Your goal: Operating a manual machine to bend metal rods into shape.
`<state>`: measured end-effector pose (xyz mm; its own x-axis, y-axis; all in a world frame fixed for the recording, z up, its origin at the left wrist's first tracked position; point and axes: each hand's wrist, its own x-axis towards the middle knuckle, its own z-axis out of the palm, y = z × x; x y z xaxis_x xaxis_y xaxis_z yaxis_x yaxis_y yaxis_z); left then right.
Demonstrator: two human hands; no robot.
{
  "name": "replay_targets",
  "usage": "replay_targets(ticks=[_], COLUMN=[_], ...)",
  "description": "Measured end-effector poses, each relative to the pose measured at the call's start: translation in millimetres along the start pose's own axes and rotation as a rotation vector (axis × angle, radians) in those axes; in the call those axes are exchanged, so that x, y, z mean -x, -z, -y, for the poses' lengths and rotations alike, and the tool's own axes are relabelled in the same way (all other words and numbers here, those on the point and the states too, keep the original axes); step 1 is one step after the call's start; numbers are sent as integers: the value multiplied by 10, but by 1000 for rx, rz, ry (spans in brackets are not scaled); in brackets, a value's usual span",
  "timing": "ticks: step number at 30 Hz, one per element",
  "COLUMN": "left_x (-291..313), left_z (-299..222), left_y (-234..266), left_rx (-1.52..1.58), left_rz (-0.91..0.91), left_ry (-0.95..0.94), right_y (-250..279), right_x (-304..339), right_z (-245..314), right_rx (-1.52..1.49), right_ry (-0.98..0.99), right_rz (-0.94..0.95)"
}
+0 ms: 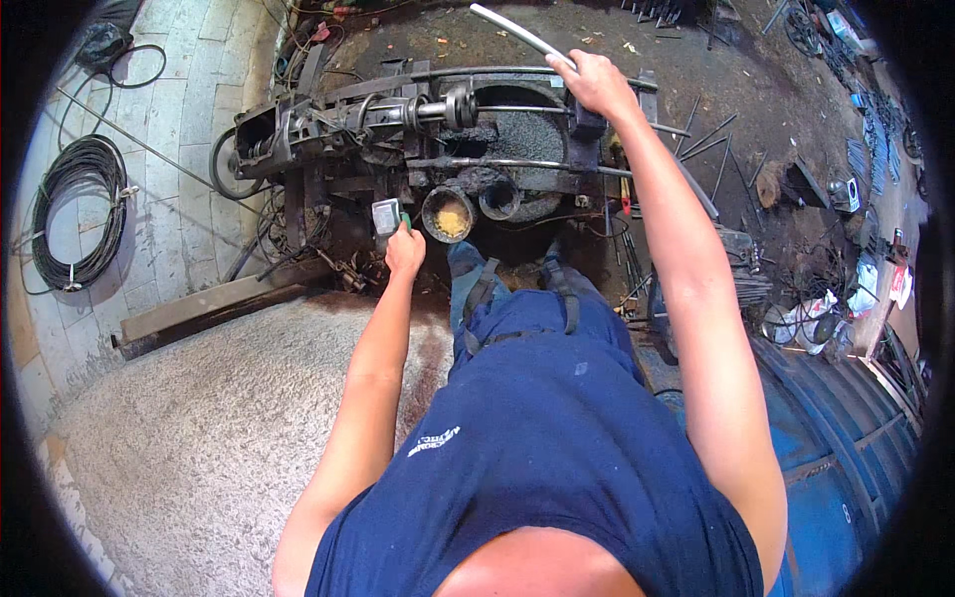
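My left hand (405, 251) is closed round the handle of a small green-handled tool (386, 217) with a flat, pale, rectangular head; its exact kind is unclear. Just right of it stands a round metal container (431, 221) with a crumbly yellow substance (452, 219) inside. Farther off, my right hand (600, 86) grips one end of a pale grey metal rod (517, 34), which slants up and to the left. This hand is above the right end of a dark, greasy machine (398, 109) with shafts and rails.
A second round opening (499, 201) adjoins the container. Behind it lies a large tub of grey granules (527, 134). A coiled black cable (82, 214) rests on the tiles at left. Thin rods (708, 149) litter the floor at right, near a blue ribbed metal surface (826, 438).
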<state>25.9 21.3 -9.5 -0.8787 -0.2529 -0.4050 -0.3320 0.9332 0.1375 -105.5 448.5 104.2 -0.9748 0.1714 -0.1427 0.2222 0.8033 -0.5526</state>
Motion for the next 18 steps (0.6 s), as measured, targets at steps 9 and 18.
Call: replay_targets(ticks=[9, 18], left_x=[-39, -41], left_z=[65, 64], left_y=[-51, -39], left_rx=[2, -9], left_rz=[-31, -19], left_ry=[-18, -9], right_y=[-10, 10], right_x=[-6, -2], right_z=[-31, -66], right_rx=[-23, -21], right_ry=[-10, 5], right_rz=[-4, -10])
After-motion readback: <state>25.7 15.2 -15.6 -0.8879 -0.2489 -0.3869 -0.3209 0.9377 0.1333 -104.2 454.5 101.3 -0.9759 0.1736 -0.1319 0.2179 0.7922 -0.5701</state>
